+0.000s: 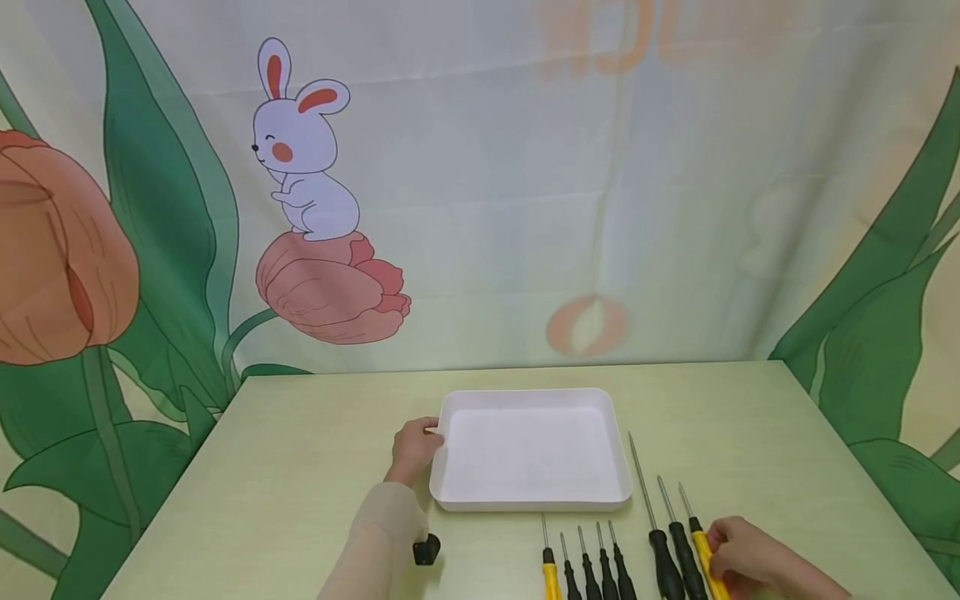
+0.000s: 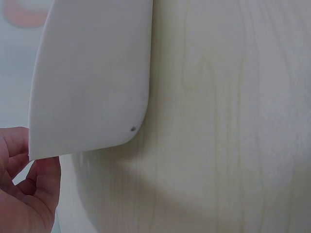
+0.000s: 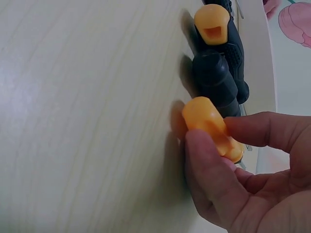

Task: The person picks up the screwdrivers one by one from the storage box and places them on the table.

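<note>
My left hand pinches the left rim of a shallow white tray; the left wrist view shows thumb and fingers on either side of the edge near a corner. At the lower right, my right hand pinches the yellow handle of a screwdriver, thumb on one side and fingers on the other. That screwdriver lies at the right end of a row, its shaft pointing away from me. Just left of it lie a black-handled screwdriver and a longer black-handled one.
In front of the tray lie a small yellow-handled screwdriver and several small black-handled screwdrivers. A small black block sits at the left sleeve. Behind the pale wooden table hangs a printed curtain.
</note>
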Demonstrator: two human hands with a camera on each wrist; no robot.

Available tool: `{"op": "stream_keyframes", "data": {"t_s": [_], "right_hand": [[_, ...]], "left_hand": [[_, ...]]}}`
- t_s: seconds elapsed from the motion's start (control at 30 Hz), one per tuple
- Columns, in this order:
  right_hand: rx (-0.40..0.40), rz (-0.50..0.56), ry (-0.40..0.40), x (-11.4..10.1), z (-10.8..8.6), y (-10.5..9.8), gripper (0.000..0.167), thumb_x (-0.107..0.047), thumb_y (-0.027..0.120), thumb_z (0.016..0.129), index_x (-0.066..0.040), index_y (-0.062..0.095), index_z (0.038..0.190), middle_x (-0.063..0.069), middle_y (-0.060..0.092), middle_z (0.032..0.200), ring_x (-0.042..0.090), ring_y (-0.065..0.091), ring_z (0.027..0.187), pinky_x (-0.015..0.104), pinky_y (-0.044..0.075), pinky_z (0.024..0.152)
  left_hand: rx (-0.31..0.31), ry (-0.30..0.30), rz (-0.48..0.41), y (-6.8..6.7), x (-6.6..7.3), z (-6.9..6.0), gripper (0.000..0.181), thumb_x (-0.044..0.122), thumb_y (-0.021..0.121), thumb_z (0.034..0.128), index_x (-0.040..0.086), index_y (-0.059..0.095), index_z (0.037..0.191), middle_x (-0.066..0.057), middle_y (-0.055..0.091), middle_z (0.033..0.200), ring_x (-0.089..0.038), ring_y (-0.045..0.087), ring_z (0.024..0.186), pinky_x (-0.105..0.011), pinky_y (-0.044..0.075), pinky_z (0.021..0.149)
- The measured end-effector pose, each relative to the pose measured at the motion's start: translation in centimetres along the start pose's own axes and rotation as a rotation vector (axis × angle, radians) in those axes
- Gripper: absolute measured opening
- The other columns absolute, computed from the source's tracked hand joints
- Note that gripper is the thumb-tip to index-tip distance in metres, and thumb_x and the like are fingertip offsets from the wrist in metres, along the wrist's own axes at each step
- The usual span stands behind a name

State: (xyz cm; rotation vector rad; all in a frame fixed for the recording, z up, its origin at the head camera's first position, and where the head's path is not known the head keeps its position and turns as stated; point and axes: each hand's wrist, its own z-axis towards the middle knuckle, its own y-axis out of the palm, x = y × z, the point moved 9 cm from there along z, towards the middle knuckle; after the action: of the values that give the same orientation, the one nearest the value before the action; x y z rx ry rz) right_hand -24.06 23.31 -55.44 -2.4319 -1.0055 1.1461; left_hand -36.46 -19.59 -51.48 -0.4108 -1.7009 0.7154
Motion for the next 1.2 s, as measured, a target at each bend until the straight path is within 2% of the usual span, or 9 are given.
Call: {"op": "stream_keyframes", "data": {"t_s": [0.23, 0.6, 1.2], "right_hand": [[-0.006, -0.003, 0.015, -0.14, -0.11, 0.12, 0.015, 0.007, 0.055, 0.072, 0.000, 0.046, 0.082, 0.010, 0.051, 0.071, 0.013, 0.050, 0.052, 0.017, 0.046, 0.049], [0.017, -0.015, 0.044, 0.22, 0.28, 0.02, 0.014, 0.004, 0.055, 0.072, 0.000, 0.045, 0.081, 0.009, 0.051, 0.070, 0.013, 0.051, 0.054, 0.017, 0.046, 0.049], [0.006, -0.022, 0.020, 0.12, -0.07, 0.07, 0.016, 0.000, 0.058, 0.073, -0.002, 0.045, 0.080, 0.008, 0.050, 0.068, 0.012, 0.047, 0.050, 0.016, 0.041, 0.046]], "left_hand": [[0.002, -0.016, -0.013, 0.05, -0.23, 0.19, 0.032, 0.010, 0.056, 0.0798, 0.004, 0.060, 0.111, -0.014, 0.065, 0.094, -0.023, 0.060, 0.081, -0.032, 0.048, 0.067], [0.002, -0.002, 0.009, 0.06, -0.24, 0.19, 0.032, 0.009, 0.056, 0.0790, 0.003, 0.061, 0.110, -0.014, 0.065, 0.092, -0.023, 0.060, 0.080, -0.031, 0.048, 0.066], [0.005, 0.018, 0.028, 0.03, -0.02, 0.14, 0.032, 0.009, 0.056, 0.0787, 0.003, 0.061, 0.110, -0.015, 0.065, 0.095, -0.024, 0.060, 0.082, -0.032, 0.048, 0.067]]}}
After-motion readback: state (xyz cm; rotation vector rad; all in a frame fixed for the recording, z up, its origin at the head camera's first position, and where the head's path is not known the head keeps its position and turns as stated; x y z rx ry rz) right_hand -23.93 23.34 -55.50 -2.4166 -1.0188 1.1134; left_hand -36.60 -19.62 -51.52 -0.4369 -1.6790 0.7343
